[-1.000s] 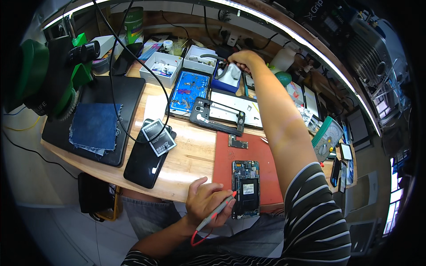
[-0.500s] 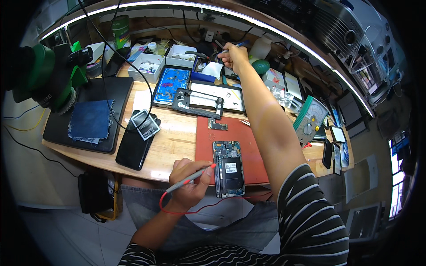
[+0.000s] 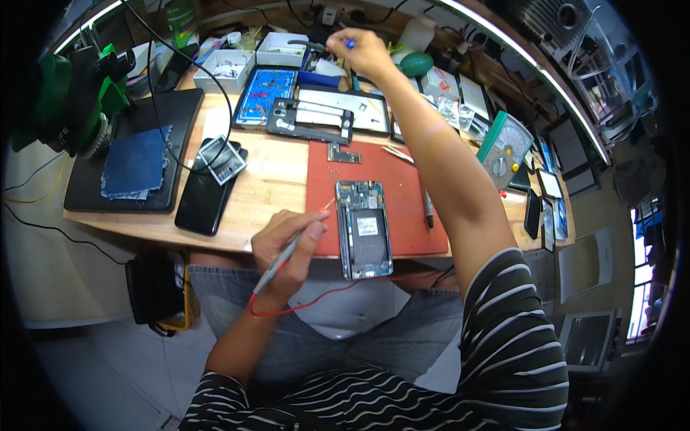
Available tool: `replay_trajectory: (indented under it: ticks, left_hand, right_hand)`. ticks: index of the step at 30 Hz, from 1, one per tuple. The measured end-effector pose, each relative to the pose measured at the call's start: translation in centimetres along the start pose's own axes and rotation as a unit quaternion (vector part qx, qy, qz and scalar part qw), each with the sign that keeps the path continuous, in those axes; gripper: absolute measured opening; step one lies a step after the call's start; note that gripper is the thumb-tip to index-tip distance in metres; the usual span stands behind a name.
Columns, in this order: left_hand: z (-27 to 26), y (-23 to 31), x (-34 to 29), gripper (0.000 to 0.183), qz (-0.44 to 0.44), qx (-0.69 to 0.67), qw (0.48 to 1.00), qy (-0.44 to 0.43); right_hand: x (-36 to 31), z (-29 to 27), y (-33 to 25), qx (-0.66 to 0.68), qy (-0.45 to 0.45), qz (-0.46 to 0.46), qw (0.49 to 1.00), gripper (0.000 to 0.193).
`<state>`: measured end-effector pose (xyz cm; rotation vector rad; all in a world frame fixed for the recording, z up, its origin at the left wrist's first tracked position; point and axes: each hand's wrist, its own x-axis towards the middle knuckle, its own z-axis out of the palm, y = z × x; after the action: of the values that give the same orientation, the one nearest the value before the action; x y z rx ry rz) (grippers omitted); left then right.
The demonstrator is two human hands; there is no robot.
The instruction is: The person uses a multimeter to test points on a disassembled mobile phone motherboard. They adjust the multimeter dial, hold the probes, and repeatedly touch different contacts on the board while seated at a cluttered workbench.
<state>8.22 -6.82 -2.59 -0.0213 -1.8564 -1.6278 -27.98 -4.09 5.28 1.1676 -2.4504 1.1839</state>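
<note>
My left hand (image 3: 286, 244) grips a grey-and-red test probe (image 3: 279, 264), its thin tip close to the upper left edge of an opened phone (image 3: 369, 253). Whether the tip touches is unclear. The phone's circuit board and battery bay are exposed. It rests on a red mat (image 3: 417, 230), overhanging the front edge. Far across the bench, my right hand (image 3: 363, 54) is closed among the tools, beside a dark curved handle (image 3: 307, 44). A blue end shows at its fingers; what it holds is unclear. A second, dark probe (image 3: 429, 210) lies on the mat.
A green analog multimeter (image 3: 503, 151) stands at right. Behind the mat lie a small circuit board (image 3: 346, 156) and a black phone frame (image 3: 305, 131). At left are a black phone (image 3: 205, 205) under a battery (image 3: 221, 159), a blue cloth (image 3: 136, 164) and a green microscope (image 3: 68, 108).
The view has shifted, so the bench sits higher in the picture. My right hand has shifted left at the tools, and the dark probe on the mat now shows. The left hand keeps its probe.
</note>
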Motion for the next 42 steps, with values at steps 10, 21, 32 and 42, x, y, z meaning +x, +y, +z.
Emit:
replay_trajectory:
  ticks: [10, 21, 32, 42]
  left_hand:
    - [0.2, 2.0, -1.0, 0.035, 0.017, 0.019, 0.999, -0.026]
    - [0.2, 4.5, -1.7, 0.026, 0.129, 0.284, 0.950, 0.030]
    - [1.0, 0.0, -2.9, 0.046, 0.078, 0.152, 0.983, -0.062]
    - [2.1, -1.5, -2.8, 0.031, 0.108, 0.115, 0.986, -0.056]
  right_hand:
    - [-25.7, -7.0, -13.0, 0.443, -0.160, 0.175, 0.864, 0.018]
    - [-27.9, -9.6, -13.1, 0.537, 0.076, 0.173, 0.822, 0.010]
    - [-30.0, -5.1, -8.4, 0.398, 0.075, 0.212, 0.890, 0.016]
    - [-29.6, -4.1, -8.5, 0.281, 0.017, 0.190, 0.941, 0.013]
